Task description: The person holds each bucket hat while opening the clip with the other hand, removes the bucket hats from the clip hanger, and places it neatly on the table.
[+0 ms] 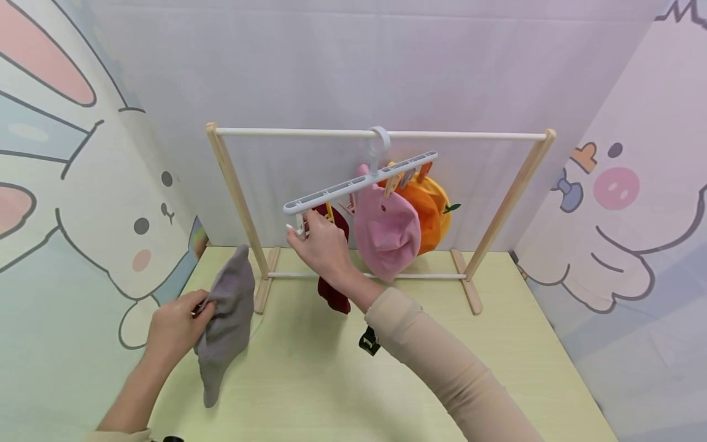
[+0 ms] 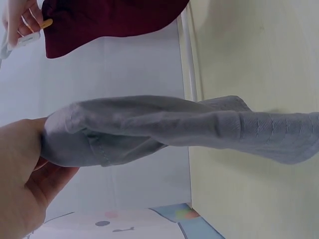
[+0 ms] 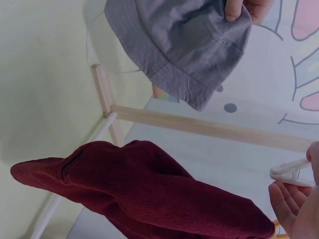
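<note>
My left hand point(image 1: 173, 328) pinches a grey bucket hat point(image 1: 229, 319) by its crown, and the brim hangs down over the table. My right hand point(image 1: 326, 245) is up at the left end of a pale grey clip hanger point(image 1: 331, 192). Its thumb and fingers pinch a white clothespin point(image 3: 291, 173) there. Beside that hand a dark red corduroy hat point(image 3: 134, 186) hangs from a yellow clothespin point(image 1: 329, 212). Farther right on the hanger hang a pink hat point(image 1: 386, 230) and an orange hat point(image 1: 428, 212) with a yellow rim and green leaf.
The hanger's hook loops over the white rod point(image 1: 304, 132) of a wooden-legged rack, and its left end tilts down. A pink clothespin point(image 1: 348, 204) hangs between the red and pink hats. Below lies a pale yellow table point(image 1: 309, 380), with cartoon-printed walls on both sides.
</note>
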`<state>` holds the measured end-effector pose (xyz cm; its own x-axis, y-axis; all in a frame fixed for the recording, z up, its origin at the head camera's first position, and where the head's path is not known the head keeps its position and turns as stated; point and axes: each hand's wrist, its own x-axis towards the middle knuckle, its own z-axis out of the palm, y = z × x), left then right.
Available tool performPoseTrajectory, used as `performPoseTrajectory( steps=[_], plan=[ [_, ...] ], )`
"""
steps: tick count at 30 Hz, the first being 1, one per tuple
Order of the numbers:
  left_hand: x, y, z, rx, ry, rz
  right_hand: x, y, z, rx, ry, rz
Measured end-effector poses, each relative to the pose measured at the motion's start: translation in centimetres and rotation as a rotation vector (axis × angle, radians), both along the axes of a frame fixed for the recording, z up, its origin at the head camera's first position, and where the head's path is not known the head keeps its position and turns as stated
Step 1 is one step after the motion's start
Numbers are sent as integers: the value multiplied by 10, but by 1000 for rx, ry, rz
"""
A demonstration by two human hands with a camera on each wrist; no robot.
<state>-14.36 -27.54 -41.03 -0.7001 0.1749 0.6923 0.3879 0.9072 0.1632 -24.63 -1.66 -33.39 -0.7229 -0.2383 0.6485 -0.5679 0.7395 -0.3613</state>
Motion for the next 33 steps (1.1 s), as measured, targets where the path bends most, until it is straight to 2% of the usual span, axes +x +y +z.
performPoseTrajectory(
  steps=[9,18,33],
  plan=[
    [1,-19,0,-27,-44,51,0,1,-1,8,10,0],
    [-2,-41,-6,-53,-46,76,-1,1,0,1,4,13],
    [0,-71,-12,-74,-277,190,0,1,-1,3,7,20]
  ],
)
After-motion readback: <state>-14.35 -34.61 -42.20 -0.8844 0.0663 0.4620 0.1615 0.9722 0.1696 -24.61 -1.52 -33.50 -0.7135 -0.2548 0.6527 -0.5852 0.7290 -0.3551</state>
